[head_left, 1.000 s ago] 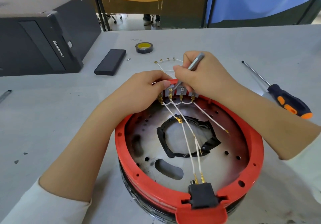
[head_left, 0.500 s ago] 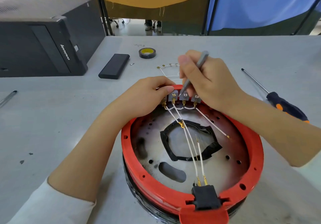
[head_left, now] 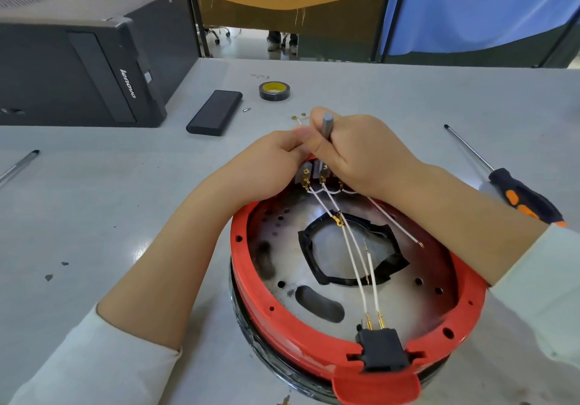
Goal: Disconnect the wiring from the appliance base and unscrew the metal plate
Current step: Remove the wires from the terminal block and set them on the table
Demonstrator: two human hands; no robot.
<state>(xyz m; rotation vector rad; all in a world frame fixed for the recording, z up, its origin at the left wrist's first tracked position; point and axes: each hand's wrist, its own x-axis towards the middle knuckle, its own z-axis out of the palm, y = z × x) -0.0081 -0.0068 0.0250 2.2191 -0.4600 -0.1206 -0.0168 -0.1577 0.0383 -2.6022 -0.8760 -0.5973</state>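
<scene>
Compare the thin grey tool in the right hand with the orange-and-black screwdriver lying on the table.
The grey tool is gripped in the right hand, standing nearly upright over the terminals at the red base's far rim; the screwdriver lies flat on the table, untouched. The grey tool is plain grey all over where it shows; the screwdriver has a bulky black-and-orange handle and a long bare shaft. Both are slim hand tools.

I see my left hand (head_left: 266, 166) at 10 o'clock, fingers curled with the tips pinched together; what they hold is hidden. My right hand (head_left: 357, 153), at 12 o'clock, grips a grey tool (head_left: 326, 125) upright. Both forearms converge, sleeves white.
</scene>
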